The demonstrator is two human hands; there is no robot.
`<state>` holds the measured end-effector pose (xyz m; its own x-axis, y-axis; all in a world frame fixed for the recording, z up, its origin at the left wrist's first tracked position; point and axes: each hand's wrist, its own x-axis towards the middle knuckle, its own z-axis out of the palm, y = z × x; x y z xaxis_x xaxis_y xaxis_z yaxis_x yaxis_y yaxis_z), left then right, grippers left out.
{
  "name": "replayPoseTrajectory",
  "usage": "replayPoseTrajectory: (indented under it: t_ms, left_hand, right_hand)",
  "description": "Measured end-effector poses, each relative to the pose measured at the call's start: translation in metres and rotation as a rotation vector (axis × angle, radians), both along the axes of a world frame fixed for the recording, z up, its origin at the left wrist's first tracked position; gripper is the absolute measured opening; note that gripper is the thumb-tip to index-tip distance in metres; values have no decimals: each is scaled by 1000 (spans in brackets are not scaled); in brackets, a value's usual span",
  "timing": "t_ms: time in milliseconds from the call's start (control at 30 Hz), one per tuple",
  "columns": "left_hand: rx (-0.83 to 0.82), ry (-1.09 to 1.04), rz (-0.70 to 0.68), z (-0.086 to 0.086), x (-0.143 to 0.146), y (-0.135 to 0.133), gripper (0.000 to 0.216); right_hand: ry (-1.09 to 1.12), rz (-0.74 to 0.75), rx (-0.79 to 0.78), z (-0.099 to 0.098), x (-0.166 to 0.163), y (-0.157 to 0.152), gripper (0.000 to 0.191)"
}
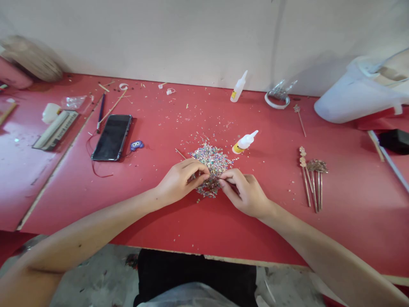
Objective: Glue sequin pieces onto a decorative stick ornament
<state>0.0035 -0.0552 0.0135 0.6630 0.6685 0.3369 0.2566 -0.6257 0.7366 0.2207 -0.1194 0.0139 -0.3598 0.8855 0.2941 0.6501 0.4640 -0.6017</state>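
A heap of small glittering, multicoloured pieces [211, 155] lies on the red table in front of me. My left hand [183, 179] is over the heap's left side, thumb and forefinger pinched together; whatever they hold is too small to make out. On the right side my right hand [244, 192] pinches a thin, dark, stick-like thing [220, 177] whose tip points at the left fingertips. Most of that thing is hidden by the fingers. Just behind the heap, a white glue bottle with a yellow label [244, 143] stands tilted in view, and a thin stick [180, 153] lies near my left hand.
Several hair sticks with decorated ends [315, 183] lie to the right, a single one [299, 119] behind them. Farther back are a second glue bottle [238, 88], a tape roll [277, 101] and a white bucket [345, 91]. A phone [111, 137] and knife box [56, 130] lie left.
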Motion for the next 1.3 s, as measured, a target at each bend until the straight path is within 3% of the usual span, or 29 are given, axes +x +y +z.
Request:
replayPoseTrajectory:
  t_ms: [233,433,567,700,1300]
  left_hand:
    - [0,-4,-18,0,1,0,12]
    - [8,3,-53,0,-1,4,9]
    - [129,38,-103,3,-4,11,8]
    - [204,165,-113,2,-7,17,20]
    - [252,281,-151,-2,-6,15,17]
  right_hand:
    - [26,3,-95,1,2,0,3]
    - [179,14,-364,6,2,2,9]
    - [263,41,-515,10,3,4,13]
    - [271,4,-636,13,3,8,13]
    - [173,0,-762,17,1,14,13]
